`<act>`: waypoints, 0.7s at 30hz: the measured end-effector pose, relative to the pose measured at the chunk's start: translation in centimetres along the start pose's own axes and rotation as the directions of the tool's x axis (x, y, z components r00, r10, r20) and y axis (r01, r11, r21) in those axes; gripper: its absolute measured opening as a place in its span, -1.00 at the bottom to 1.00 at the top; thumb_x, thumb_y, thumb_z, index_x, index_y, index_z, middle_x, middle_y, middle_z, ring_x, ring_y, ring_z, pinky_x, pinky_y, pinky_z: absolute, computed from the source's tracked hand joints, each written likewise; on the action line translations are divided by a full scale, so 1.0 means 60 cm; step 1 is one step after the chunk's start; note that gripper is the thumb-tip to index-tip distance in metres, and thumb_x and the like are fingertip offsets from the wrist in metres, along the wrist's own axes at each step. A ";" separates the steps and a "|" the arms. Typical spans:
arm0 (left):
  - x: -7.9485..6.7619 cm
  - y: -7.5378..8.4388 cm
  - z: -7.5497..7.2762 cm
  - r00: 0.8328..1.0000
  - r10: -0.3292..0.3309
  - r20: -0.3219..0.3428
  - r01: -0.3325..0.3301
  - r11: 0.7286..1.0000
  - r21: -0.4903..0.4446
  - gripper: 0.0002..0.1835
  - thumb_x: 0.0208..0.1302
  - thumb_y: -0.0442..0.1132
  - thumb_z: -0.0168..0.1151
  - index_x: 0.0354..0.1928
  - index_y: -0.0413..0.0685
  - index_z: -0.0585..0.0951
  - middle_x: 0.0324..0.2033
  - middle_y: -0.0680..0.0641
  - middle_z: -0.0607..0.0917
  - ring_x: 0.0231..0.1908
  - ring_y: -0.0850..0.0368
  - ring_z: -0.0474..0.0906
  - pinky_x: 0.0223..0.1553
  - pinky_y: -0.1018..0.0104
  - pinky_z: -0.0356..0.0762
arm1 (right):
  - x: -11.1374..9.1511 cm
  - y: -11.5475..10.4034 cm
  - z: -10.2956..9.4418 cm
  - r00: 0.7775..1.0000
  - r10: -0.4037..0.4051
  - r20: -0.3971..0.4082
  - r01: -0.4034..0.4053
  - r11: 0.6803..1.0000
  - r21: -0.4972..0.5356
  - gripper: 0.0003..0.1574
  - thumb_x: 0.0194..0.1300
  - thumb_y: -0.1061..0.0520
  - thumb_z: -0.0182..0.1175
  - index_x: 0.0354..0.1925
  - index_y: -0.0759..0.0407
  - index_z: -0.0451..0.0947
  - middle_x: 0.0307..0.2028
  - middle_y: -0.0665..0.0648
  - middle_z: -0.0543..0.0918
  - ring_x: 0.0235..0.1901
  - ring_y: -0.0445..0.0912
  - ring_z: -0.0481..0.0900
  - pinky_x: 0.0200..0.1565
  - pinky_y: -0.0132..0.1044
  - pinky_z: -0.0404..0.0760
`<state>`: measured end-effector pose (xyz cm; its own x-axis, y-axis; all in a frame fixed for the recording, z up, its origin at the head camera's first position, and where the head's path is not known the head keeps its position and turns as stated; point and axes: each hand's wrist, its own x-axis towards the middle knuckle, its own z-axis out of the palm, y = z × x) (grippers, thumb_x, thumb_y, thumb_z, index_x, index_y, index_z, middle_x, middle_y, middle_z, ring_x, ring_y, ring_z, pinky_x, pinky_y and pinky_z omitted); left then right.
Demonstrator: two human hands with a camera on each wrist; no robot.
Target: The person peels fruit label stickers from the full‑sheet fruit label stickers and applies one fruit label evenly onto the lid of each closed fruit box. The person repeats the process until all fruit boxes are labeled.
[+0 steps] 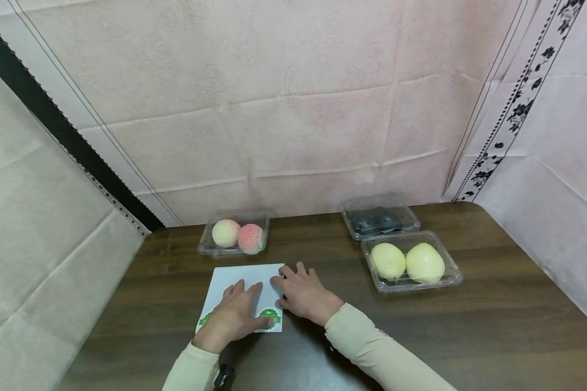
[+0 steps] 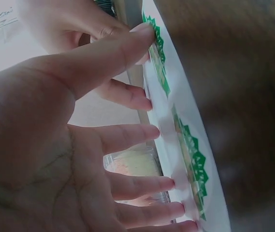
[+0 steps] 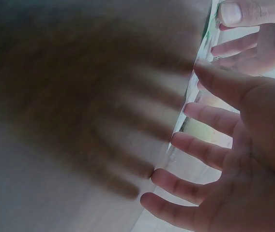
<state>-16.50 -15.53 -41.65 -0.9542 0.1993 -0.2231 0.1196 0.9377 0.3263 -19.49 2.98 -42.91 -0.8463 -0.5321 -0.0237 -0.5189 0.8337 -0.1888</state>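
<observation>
A white sheet [image 1: 242, 272] lies flat on the table, with green jagged-edged labels [image 2: 191, 154] along its near side. My left hand [image 1: 232, 320] is over the sheet, its fingers spread and fairly straight. In the left wrist view its fingertips touch the sheet, while the thumb reaches toward one label. At the sheet's right edge, my right hand [image 1: 308, 296] rests with fingers extended. The right wrist view shows those fingers [image 3: 203, 150] spread along the edge and onto the tabletop. Neither hand grips anything.
Behind the sheet stands a clear plastic box [image 1: 207, 247] with two peach-like fruits [image 1: 226, 233]. To the right, another clear box [image 1: 450, 274] holds two pale yellow-green fruits [image 1: 424, 263]. A third box [image 1: 408, 220] with dark contents sits behind it. Patterned cloth [image 1: 298, 136] borders the wooden table [image 1: 494, 304].
</observation>
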 end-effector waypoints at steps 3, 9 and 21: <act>0.003 0.001 0.002 1.000 -0.011 -0.003 0.011 1.000 -0.009 -0.06 0.14 0.14 0.61 0.48 -0.12 0.47 0.50 -0.50 0.27 0.47 -0.57 0.16 0.30 -0.49 0.36 | 0.000 -0.001 0.000 1.000 0.005 -0.002 -0.005 1.000 -0.001 -0.39 0.42 -0.12 0.40 0.37 -0.06 0.58 0.38 0.14 0.52 0.27 0.21 0.46 0.22 0.26 0.57; 0.006 -0.002 0.006 1.000 -0.010 -0.017 0.010 1.000 -0.015 -0.05 0.11 0.19 0.61 0.47 -0.12 0.48 0.47 -0.51 0.30 0.45 -0.58 0.17 0.29 -0.49 0.37 | 0.001 0.001 0.003 1.000 0.018 0.002 -0.018 1.000 -0.003 -0.31 0.44 -0.15 0.37 0.44 -0.07 0.51 0.42 0.15 0.46 0.28 0.19 0.44 0.22 0.25 0.57; -0.004 -0.047 0.001 0.999 -0.010 -0.046 0.009 1.000 -0.014 -0.02 0.08 0.17 0.63 0.46 -0.16 0.47 0.44 -0.56 0.30 0.43 -0.64 0.17 0.27 -0.53 0.36 | -0.070 0.070 -0.060 0.973 0.097 -0.210 -0.051 0.976 0.213 -0.23 0.49 -0.07 0.33 0.52 0.12 0.37 0.47 0.39 0.36 0.43 0.35 0.34 0.34 0.37 0.42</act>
<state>-16.62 -18.21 -42.57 -0.9668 0.1769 -0.1843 0.1068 0.9353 0.3373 -18.53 9.26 -40.08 -0.8989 -0.4061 0.1648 -0.4374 0.8091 -0.3925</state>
